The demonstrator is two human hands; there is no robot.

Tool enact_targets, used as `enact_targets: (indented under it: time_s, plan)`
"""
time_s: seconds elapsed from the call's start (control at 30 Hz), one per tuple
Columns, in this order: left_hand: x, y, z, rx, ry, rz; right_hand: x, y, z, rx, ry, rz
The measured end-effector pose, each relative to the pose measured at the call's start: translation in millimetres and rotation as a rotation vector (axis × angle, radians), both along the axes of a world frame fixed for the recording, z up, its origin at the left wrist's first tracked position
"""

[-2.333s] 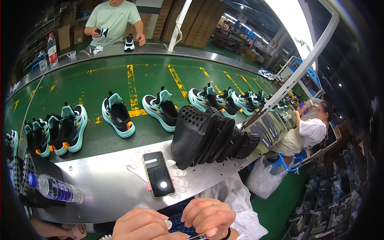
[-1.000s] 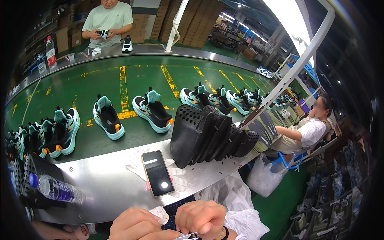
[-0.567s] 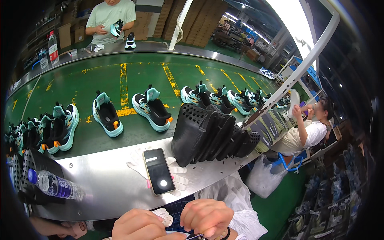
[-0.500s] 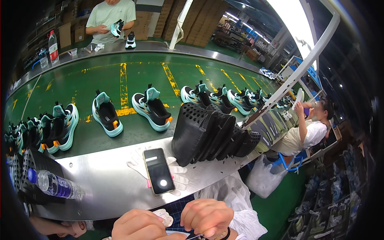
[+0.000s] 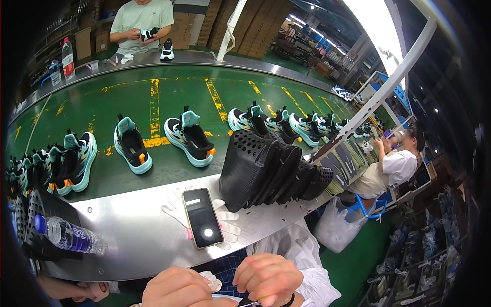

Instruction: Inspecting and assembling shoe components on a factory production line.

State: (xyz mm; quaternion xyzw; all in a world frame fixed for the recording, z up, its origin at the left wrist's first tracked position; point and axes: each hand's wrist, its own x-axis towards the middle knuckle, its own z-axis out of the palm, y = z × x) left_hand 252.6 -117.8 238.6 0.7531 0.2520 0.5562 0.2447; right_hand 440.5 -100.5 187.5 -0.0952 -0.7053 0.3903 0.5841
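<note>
Both hands are at the lower edge, in front of the metal bench. My left hand [image 5: 176, 289] is closed, its fingers curled and its fingertips partly hidden. Beside it my right hand [image 5: 268, 279] is also closed, with thumb and forefinger pinched together. A thin pale strip or thread [image 5: 249, 304] runs between them at the picture's edge, too small to name. Just behind the left hand shows a small white piece [image 5: 212, 281], perhaps part of a glove. Dark blue checked cloth [image 5: 225, 268] lies below the hands.
A phone [image 5: 203, 217] rests on white gloves [image 5: 176, 210] on the metal bench [image 5: 133, 225]. Black perforated forms [image 5: 248, 171] stand right, a water bottle [image 5: 69, 235] left. Beyond, black-and-teal sneakers [image 5: 189, 138] line a green belt [image 5: 123, 92]. Co-workers [image 5: 143, 20] stand across and sit [image 5: 394, 163] right.
The sneakers on the belt have shifted slightly left. My hands have barely moved. The co-worker across has turned the shoe they hold; the one at right has lowered their hands.
</note>
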Motion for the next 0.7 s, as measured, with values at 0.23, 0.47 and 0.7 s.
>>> enact_targets:
  time_s: [0.23, 0.47, 0.7]
  plan:
    - [2, 5, -1, -0.137, -0.059, -0.135, 9, 4, 4, 0.154, -0.104, -0.084]
    - [6, 8, -7, -0.204, -0.103, -0.206, 15, 8, 5, 0.151, -0.11, -0.086]
    - [9, 7, -3, -0.197, -0.12, -0.173, 16, 8, 3, 0.102, -0.057, -0.038]
